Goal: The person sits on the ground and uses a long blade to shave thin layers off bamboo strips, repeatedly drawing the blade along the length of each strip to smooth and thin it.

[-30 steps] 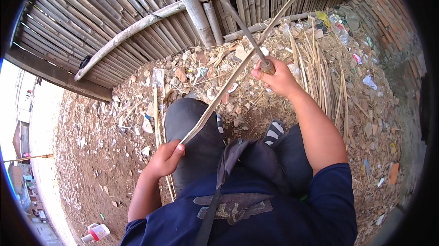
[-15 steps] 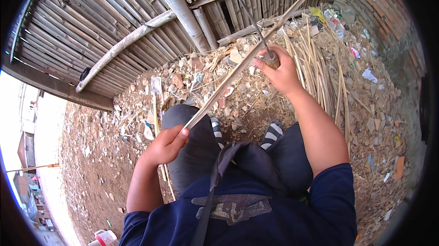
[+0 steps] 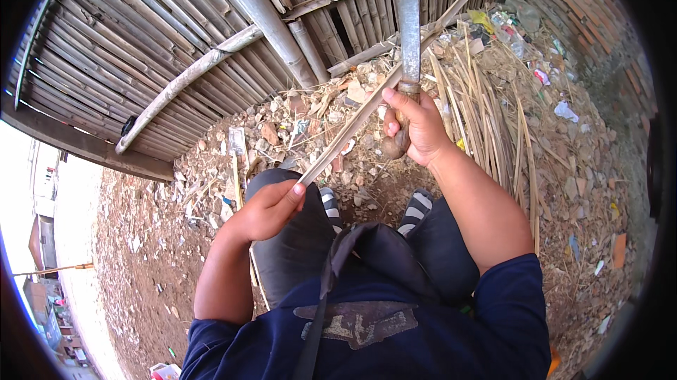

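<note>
My left hand (image 3: 271,209) is closed around the near end of a long split bamboo strip (image 3: 349,129), above my left knee. The strip slants up and to the right, toward the bamboo wall. A machete (image 3: 409,23) with a worn wooden handle is in my right hand (image 3: 424,127), fingers wrapped round the handle. Its blade points away from me, broad face visible, and crosses the strip in the picture. The strip passes beside my right thumb; whether blade and strip touch, I cannot tell.
A bamboo slat wall (image 3: 162,48) stands in front, with a brick wall (image 3: 599,13) at the far right. Several long split strips (image 3: 486,119) lie right of my feet. Stones and litter cover the ground. Another strip (image 3: 237,175) lies by my left knee.
The machete has turned from nearly edge-on to showing its broad face, and its blade now points straighter ahead. My left hand has shifted slightly right and forward with the strip.
</note>
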Tool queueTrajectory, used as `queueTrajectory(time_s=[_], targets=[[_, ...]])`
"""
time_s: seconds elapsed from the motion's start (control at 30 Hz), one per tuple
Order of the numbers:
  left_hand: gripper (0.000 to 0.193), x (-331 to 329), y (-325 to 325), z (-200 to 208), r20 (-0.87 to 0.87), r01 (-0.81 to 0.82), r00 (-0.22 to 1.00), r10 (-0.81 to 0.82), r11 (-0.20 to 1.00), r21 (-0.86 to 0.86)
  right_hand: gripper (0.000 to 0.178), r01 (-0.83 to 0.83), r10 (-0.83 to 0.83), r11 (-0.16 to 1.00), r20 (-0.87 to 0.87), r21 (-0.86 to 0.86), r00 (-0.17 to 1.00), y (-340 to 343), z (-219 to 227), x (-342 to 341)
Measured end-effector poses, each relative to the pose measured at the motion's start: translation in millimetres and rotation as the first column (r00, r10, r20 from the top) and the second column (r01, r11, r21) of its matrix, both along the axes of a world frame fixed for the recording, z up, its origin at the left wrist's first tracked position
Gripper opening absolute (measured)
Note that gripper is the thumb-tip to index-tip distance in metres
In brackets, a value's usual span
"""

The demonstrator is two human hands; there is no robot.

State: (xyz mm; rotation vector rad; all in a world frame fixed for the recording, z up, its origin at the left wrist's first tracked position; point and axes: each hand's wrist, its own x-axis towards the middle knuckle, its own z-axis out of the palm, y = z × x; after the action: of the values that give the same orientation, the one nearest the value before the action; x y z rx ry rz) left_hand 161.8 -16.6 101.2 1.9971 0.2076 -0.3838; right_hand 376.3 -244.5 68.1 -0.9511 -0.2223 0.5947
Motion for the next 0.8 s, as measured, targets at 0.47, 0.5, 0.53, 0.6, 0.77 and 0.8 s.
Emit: queueTrajectory(time_s=[0.47, 0.5, 0.53, 0.6, 0.77, 0.8], targets=[[0.04, 21, -8, 17, 0.239, 0.048, 0.942, -0.238, 0.796, 0.603, 0.02, -0.049, 0.038, 0.993, -0.1, -0.105, 0.994, -8, 3, 11], [0.039, 23, -8, 21, 0.24, 0.057, 0.935, -0.26, 0.781, 0.623, 0.021, -0.059, 0.05, 0.995, -0.102, -0.087, 0.994, -10, 2, 13], [0.039, 25, -8, 25, 0.242, 0.066, 0.928, -0.283, 0.764, 0.642, 0.022, -0.068, 0.061, 0.995, -0.104, -0.069, 0.993, -11, 0, 14], [0.038, 29, -7, 33, 0.204, 0.107, 0.926, -0.317, 0.74, 0.664, 0.023, -0.084, 0.079, 0.995, -0.103, -0.048, 0.992, -13, 0, 15], [0.036, 36, -1, 39, 0.19, 0.154, 0.899, -0.396, 0.689, 0.708, 0.022, -0.108, 0.104, 0.993, -0.098, -0.044, 0.99, -15, 1, 17], [0.035, 38, -1, 41, 0.193, 0.159, 0.891, -0.412, 0.679, 0.716, 0.022, -0.116, 0.111, 0.992, -0.102, -0.041, 0.989, -16, 1, 18]])
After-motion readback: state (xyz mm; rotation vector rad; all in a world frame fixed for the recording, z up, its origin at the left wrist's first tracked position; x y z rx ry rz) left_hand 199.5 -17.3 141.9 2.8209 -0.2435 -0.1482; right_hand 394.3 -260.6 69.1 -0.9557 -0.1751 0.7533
